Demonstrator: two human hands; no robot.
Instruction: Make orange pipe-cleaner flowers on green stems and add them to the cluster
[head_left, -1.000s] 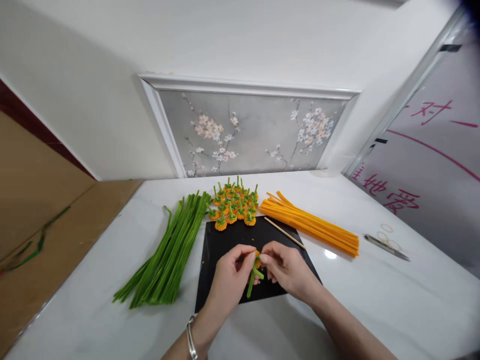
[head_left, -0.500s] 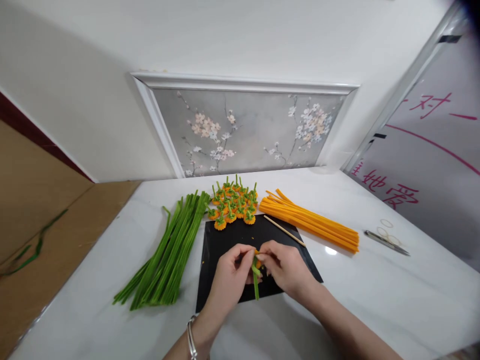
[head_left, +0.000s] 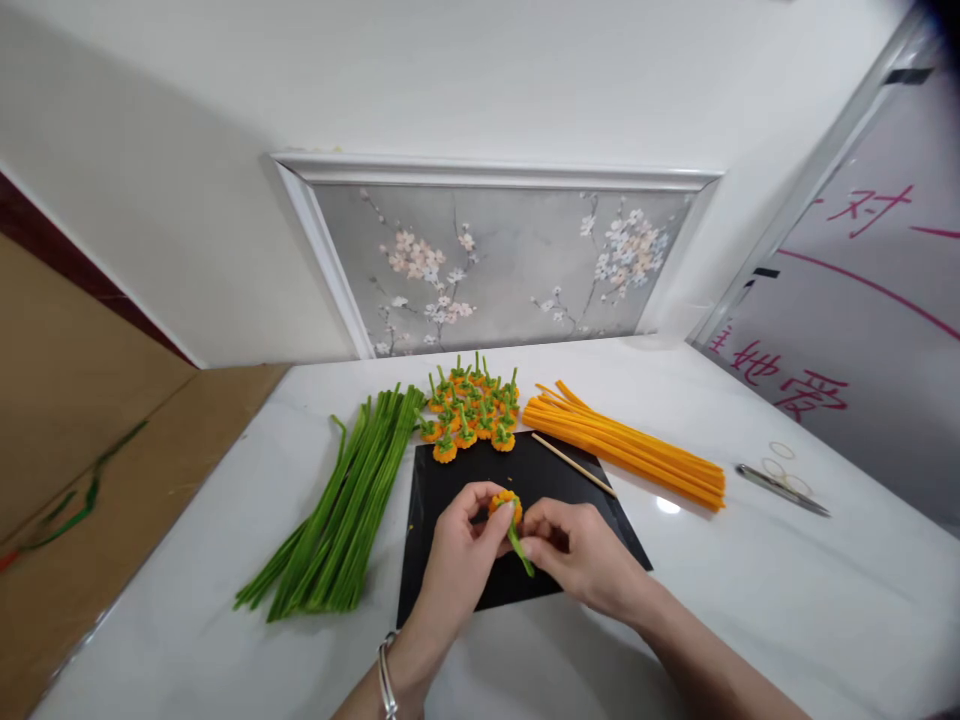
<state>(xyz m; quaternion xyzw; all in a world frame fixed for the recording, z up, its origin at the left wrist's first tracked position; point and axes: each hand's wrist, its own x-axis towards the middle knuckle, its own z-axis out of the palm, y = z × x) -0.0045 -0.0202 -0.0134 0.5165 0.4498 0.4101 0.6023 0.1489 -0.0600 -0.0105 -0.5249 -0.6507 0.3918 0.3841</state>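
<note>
Over the black mat (head_left: 442, 500), my left hand (head_left: 471, 530) pinches a small orange piece (head_left: 504, 503) made of fuzzy stems. A green stem (head_left: 520, 551) hangs from it toward me. My right hand (head_left: 574, 548) is closed at the right side of that green stem, its thumb and forefinger touching it. Behind the mat stand several finished-looking orange pieces (head_left: 444, 449) with green tops. A bundle of green fuzzy stems (head_left: 352, 510) lies to the left, and a bundle of orange ones (head_left: 626, 445) to the right.
A thin wooden stick (head_left: 574, 465) lies across the mat's upper right. Farther right are tweezers (head_left: 784, 489) and thin rubber bands (head_left: 782, 451) on the white table (head_left: 750, 600). Cardboard (head_left: 142, 480) borders the table's left side. A framed floral panel (head_left: 510, 260) stands behind.
The orange piece has turned and now shows its ribbed round side above my left fingers. My right fingers have moved down onto the green stem, which now slants right. The view shifted slightly.
</note>
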